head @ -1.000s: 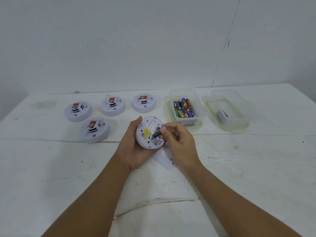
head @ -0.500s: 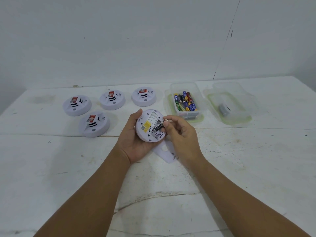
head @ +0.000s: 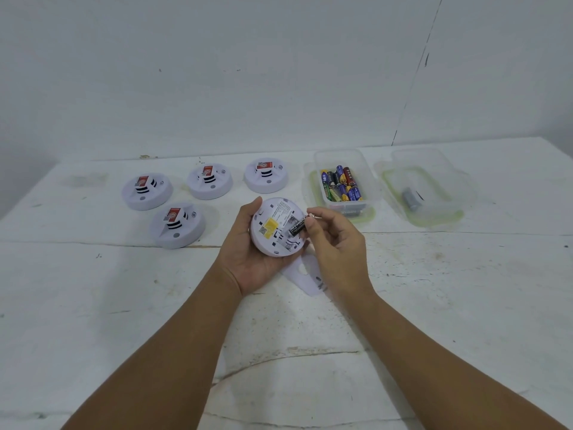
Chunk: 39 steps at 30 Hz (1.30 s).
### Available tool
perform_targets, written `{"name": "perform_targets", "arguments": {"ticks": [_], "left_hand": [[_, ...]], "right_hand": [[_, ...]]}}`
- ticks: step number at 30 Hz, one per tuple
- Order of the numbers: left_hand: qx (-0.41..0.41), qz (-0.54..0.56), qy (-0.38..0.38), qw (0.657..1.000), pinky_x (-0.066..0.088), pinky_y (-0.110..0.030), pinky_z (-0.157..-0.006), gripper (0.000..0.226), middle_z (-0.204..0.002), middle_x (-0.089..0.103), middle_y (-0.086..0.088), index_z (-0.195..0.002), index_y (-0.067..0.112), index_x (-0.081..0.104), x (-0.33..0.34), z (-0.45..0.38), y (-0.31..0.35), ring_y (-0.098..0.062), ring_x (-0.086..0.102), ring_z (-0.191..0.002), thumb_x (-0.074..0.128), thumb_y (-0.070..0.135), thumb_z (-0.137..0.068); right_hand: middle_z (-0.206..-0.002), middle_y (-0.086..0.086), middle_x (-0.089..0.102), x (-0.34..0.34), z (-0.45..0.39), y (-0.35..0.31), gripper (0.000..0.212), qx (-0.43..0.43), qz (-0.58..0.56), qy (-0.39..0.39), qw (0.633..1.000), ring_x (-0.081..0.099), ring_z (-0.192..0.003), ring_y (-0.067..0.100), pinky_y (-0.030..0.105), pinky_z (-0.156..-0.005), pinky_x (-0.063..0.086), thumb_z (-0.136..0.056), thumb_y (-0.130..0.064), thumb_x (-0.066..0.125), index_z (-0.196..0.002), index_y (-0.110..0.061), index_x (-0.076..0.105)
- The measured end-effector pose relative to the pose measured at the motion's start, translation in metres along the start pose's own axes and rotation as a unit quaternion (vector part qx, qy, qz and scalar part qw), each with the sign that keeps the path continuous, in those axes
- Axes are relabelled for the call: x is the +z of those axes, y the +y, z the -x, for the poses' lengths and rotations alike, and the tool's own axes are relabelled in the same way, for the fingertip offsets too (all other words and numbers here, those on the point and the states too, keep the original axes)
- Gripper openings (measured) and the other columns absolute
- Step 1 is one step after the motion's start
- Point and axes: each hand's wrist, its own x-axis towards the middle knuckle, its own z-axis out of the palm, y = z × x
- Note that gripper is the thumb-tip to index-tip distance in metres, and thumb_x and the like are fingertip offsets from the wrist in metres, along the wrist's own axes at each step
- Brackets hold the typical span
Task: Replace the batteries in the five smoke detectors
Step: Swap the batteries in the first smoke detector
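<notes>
Battery (head: 297, 226) lifted from detector (head: 274, 231).

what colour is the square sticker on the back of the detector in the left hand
Yellow. The sticker sits on the white smoke detector held in the left hand, clearest in the head view.

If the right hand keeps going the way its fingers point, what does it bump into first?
Probably the black battery it pinches gets pushed into the smoke detector that the left hand holds; depth is unclear.
</notes>
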Motion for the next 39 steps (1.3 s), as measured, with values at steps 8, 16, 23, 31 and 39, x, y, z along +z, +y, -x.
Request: {"name": "perform_targets", "arguments": {"ticks": [8,16,23,31,39], "left_hand": [[0.003,-0.001,0.019,1.0,0.031,-0.051,-0.122,0.053,-0.135,0.063,-0.023,-0.131,0.009,0.066,-0.001,-0.002,0.001,-0.037,0.056,-0.126,0.057,0.048,-0.097],[0.002,-0.007,0.005,1.0,0.028,-0.05,-0.123,0.051,-0.132,0.064,-0.022,-0.121,0.007,0.073,-0.004,-0.003,0.001,-0.036,0.058,-0.122,0.056,0.049,-0.097],[0.0,-0.013,-0.004,1.0,0.041,-0.051,-0.115,0.051,-0.133,0.064,-0.023,-0.125,0.008,0.071,-0.002,-0.002,0.001,-0.036,0.06,-0.123,0.059,0.048,-0.094],[0.012,0.004,0.001,1.0,0.047,-0.047,-0.106,0.052,-0.129,0.065,-0.022,-0.131,0.009,0.065,-0.001,-0.001,0.001,-0.034,0.066,-0.109,0.056,0.047,-0.098],[0.009,0.013,0.007,1.0,0.04,-0.047,-0.113,0.05,-0.126,0.068,-0.02,-0.123,0.007,0.072,-0.004,-0.003,0.0,-0.033,0.067,-0.106,0.057,0.047,-0.097]], "right_hand": [[-0.09,0.007,0.078,0.002,-0.002,0.002,0.011,0.018,-0.002,0.0,1.0,0.075,-0.089,0.025,0.043,-0.087,0.062,-0.099,-0.02,0.073,-0.109,-0.017,0.076],[-0.092,0.006,0.079,0.001,-0.002,0.001,0.014,0.017,-0.006,-0.008,1.0,0.075,-0.088,0.018,0.035,-0.086,0.061,-0.101,-0.015,0.069,-0.113,-0.013,0.075],[-0.087,0.01,0.078,0.001,-0.001,-0.003,0.009,0.026,-0.016,-0.009,0.999,0.073,-0.081,0.017,0.034,-0.082,0.062,-0.098,-0.017,0.072,-0.105,-0.011,0.075],[-0.101,-0.002,0.081,0.001,0.0,-0.008,0.022,0.044,-0.047,-0.038,0.997,0.075,-0.094,0.008,0.021,-0.084,0.058,-0.1,-0.005,0.067,-0.117,-0.017,0.076],[-0.106,-0.006,0.081,0.001,-0.001,-0.009,0.027,0.049,-0.045,-0.041,0.997,0.075,-0.098,0.008,0.021,-0.086,0.059,-0.1,-0.004,0.066,-0.125,-0.014,0.073]]}}
